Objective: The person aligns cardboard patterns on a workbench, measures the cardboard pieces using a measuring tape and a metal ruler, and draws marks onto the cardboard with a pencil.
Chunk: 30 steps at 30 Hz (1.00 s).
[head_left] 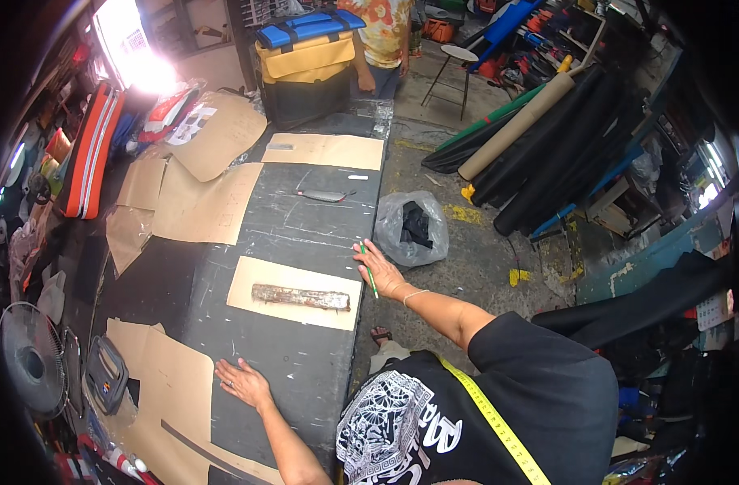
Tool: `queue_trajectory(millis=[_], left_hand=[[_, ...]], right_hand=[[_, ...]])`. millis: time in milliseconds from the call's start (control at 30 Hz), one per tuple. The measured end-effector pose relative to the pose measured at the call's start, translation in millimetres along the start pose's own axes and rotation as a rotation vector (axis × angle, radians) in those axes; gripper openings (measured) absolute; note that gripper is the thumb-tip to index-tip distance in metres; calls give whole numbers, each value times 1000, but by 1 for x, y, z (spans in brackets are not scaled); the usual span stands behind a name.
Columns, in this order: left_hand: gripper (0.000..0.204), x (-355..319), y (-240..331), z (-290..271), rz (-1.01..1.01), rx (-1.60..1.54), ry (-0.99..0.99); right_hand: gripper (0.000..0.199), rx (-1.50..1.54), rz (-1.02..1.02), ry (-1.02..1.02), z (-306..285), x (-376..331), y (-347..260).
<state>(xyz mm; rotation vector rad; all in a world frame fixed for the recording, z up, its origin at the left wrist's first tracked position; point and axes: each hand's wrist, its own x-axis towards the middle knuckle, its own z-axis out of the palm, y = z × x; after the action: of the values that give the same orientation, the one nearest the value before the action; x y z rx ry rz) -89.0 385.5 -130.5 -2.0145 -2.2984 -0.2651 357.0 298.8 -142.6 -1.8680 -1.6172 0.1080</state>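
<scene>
While dark fabric (305, 234) lies spread over the desk (361, 339), a cardboard pattern (260, 279) is already laid on it under a rusty metal weight (301, 297); no cut is seen. The left hand (242, 381) is pressed flat, fingers spread, at the near edge; a green pencil (369, 273) is pinched in the right hand (380, 271) at the right edge.

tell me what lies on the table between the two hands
In the head view, a tan paper pattern piece weighted by a rusty metal bar lies between the left hand and the right hand.
</scene>
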Motion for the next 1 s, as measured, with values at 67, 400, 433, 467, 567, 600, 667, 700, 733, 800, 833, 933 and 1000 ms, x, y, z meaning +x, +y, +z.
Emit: queue_trajectory(millis=[67,400,433,467,567,600,667,700,733,800,833,933,1000], left_hand=[[62,-1,0,0,-3,-16,-3],[62,0,1,6,9,-42,13],[62,1,3,6,8,-46,15],[63,1,4,8,14,-47,14],[63,-1,-5,7,-5,-40,9],[63,-1,-5,8,2,-37,19],[63,-1,-2,7,9,-37,22],[63,-2,-1,5,1,-41,26],[62,-4,-3,4,-11,-47,14],[63,-7,-3,0,-9,-25,3],[63,-8,-3,-3,9,-12,-13],[63,-10,4,-10,16,-105,6],[65,-12,7,-13,56,-95,36]], right_hand=[[29,-3,5,-11,-1,-1,-2],[30,-47,-2,-21,-4,-1,3],[30,-69,-19,-19,-4,0,7],[29,-89,-28,-15,-6,-1,8],[29,-26,-33,-11,2,3,3],[29,-23,-12,-25,2,2,2],[29,-38,-16,0,1,4,3],[29,-11,-15,10,2,2,3],[29,-5,-28,30,3,0,2],[29,40,-33,52,4,-3,-1],[29,68,5,54,1,-6,-1],[31,50,-29,87,7,-7,7],[33,69,-35,131,16,-7,14]])
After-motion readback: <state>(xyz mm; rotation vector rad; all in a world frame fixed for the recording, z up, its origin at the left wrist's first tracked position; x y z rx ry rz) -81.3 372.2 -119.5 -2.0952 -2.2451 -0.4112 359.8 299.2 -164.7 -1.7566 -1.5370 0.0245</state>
